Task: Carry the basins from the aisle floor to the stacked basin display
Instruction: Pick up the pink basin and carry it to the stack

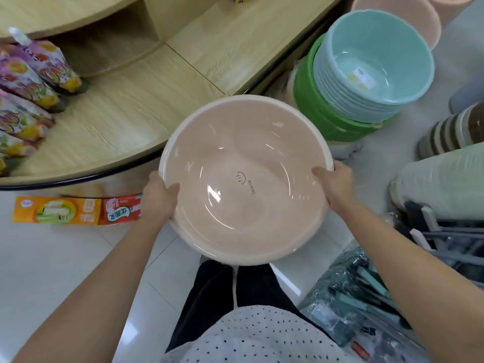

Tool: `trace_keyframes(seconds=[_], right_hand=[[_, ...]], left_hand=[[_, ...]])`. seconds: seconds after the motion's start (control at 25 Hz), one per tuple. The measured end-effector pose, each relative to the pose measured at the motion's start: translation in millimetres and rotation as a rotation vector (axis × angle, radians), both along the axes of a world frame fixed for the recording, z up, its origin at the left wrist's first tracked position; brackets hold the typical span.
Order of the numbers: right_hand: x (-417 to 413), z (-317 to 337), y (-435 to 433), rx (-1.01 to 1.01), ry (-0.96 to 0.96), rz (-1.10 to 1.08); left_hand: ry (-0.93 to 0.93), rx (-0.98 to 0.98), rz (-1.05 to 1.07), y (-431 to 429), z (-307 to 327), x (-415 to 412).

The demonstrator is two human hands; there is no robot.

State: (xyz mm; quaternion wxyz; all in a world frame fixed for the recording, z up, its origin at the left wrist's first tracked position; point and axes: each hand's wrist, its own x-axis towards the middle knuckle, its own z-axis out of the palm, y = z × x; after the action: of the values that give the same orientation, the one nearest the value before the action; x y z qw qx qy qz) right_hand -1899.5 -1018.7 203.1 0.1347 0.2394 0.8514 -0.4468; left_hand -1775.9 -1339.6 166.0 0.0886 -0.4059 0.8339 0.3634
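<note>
I hold a large pale pink basin (235, 153) level in front of me, above the tiled floor. A small smile mark is printed inside it. My left hand (159, 197) grips its left rim, thumb inside. On the opposite rim my right hand (334, 183) grips the same way. Beyond it, at the upper right, stands a stack of light blue basins (377, 61) nested on green basins (314, 100). Further back another pink basin (408, 11) shows at the top edge.
A curved wooden shelf (146, 95) with snack bags (28, 82) runs along the left. Orange and red boxes (76, 209) lie on the floor below it. Striped items (450, 129), grey racks and wrapped goods (366, 289) crowd the right side.
</note>
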Motion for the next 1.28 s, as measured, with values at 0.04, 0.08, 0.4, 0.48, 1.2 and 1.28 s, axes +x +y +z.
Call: trace_keyframes(seconds=[0.04, 0.08, 0.4, 0.48, 1.2, 1.28], right_hand=[[-3.1, -7.7, -0.8, 0.032, 0.004, 0.022], [-5.1, -15.0, -1.8, 0.074, 0.007, 0.036], [-7.8, -64.1, 1.6, 0.2, -0.036, 0.157], [-4.5, -74.4, 3.9, 0.216, -0.021, 0.19], [13.2, -82.2, 2.7, 0.28, -0.105, 0.183], [26.8, -72.9, 4.9, 0.27, -0.084, 0.157]], left_hand=[[-0.019, -0.006, 0.003, 0.4, -7.3, 0.1], [-0.042, -0.014, 0.005, 0.9, -14.1, 1.0], [-0.146, -0.116, -0.017, 1.0, -52.4, -2.7], [-0.168, -0.131, -0.038, 0.3, -58.1, -6.6], [-0.192, 0.104, -0.129, -10.9, -62.5, -9.5], [-0.186, 0.152, -0.142, -15.6, -58.8, -7.1]])
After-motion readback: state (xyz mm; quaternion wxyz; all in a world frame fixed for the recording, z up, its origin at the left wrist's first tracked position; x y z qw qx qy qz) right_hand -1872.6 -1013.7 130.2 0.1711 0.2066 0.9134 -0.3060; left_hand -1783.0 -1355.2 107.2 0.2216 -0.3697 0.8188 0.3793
